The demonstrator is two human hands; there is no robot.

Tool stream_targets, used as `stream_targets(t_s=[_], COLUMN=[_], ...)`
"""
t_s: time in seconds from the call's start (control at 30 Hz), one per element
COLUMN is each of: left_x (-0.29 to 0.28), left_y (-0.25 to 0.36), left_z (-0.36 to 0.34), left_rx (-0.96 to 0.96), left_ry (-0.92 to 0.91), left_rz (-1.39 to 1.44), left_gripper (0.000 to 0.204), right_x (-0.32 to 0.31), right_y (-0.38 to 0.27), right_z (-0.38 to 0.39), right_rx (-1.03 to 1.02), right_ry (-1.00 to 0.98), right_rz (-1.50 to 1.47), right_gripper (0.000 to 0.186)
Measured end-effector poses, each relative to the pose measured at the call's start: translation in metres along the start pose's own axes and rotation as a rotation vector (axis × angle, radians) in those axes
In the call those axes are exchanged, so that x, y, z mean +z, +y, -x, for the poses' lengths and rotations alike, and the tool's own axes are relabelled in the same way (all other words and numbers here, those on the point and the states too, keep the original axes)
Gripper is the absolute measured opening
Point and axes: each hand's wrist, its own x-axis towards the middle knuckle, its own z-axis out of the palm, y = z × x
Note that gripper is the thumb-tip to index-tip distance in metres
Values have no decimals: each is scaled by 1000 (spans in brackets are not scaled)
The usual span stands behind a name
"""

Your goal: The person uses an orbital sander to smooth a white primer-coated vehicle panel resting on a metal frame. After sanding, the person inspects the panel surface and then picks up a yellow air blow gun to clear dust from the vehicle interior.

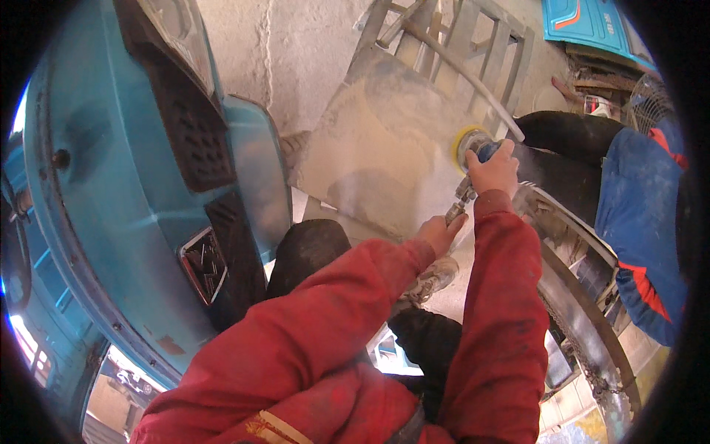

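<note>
Red-sleeved worker: right hand (494,169) fingers wrapped round air sander (473,146), left hand (440,233) fingers curled at hose fitting (458,203); grey panel (384,155) approx. half dulled, rest unsanded.

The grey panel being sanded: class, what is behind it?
Behind the panel a slatted grey frame shows above its top edge, against a wall. The frame's lower part is covered.

sander (473,144) | yellow disc flat on dusty grey panel (377,148)

Blue truck cab (133,185) (left), gravel ground (296,52)
</note>
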Motion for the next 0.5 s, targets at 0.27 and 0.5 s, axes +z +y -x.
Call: stream_targets(t_s=[0.27,0.5], left_x=[8,12], left_y=[2,-18], left_z=[7,10], left_rx=[17,15], left_ry=[-4,-151], left_rz=[-76,-75], left_gripper=[79,74], right_x=[0,12], right_y=[21,38], right_z=[2,18], right_rx=[53,59], right_ry=[-20,-5], right_rz=[-31,-52], right_gripper=[74,75])
